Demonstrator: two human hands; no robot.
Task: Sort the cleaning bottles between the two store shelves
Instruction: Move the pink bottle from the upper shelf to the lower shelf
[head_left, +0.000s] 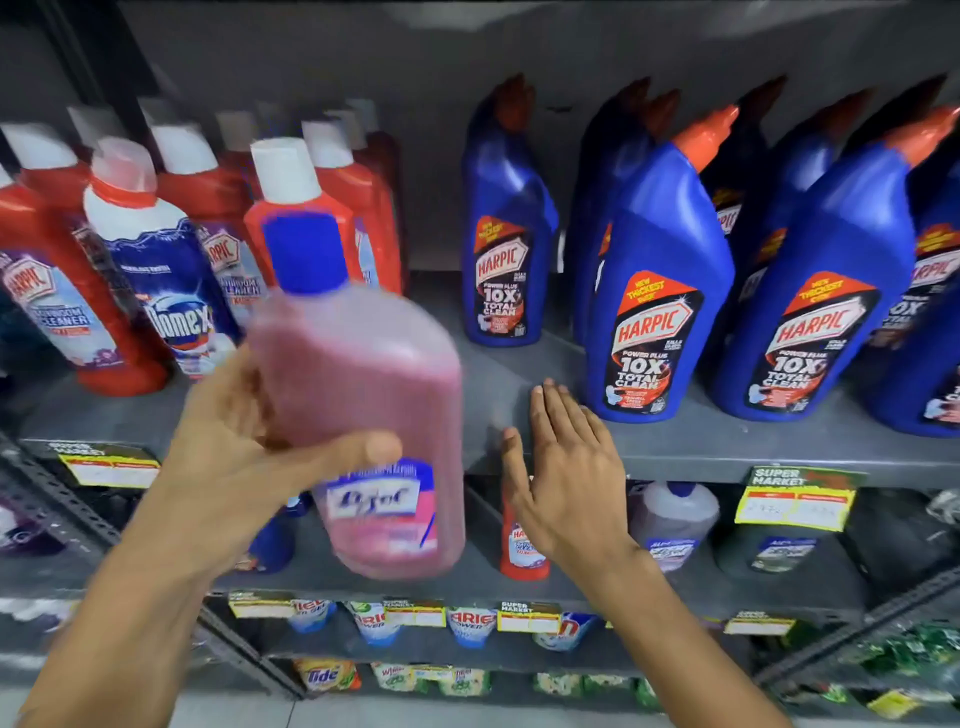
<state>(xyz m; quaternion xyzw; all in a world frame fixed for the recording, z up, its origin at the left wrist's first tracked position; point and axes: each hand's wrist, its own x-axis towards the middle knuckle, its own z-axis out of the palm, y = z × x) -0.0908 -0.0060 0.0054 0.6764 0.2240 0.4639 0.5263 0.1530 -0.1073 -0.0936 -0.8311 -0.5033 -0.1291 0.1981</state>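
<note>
Left hand (234, 457) grasps a clear plastic bottle of pink liquid with a blue cap (358, 415), thumb across the front just above its label, fingers wrapped behind; bottle is blurred, tilted slightly with cap leaning left, held in the air in front of the grey metal upper shelf (675, 441), not resting on it. Right hand (566, 478) is released, flat, fingers (550, 410) straight and spread, palm down at the front edge of the upper shelf, gripping nothing; can't tell if it touches the shelf. On that shelf, left side: red plastic bottles with white caps (57, 249) in rows, and a white-and-blue Domex bottle with a red collar (161, 280) standing among them. Right side: blue Harpic bottles with angled orange caps (660, 280), upright, several rows deep, with one blue Harpic bottle standing alone (504, 228) further back, near the middle. Bare shelf patch between the red group and the blue group, behind the held bottle. Yellow price tags (795, 506) hang on the shelf edge. Lower shelf (623, 587) underneath carries a small red bottle (522, 545) just behind the right wrist and a greyish bottle with a blue cap (672, 519) to its right. Detergent pouches (467, 623) on the racks below.
</note>
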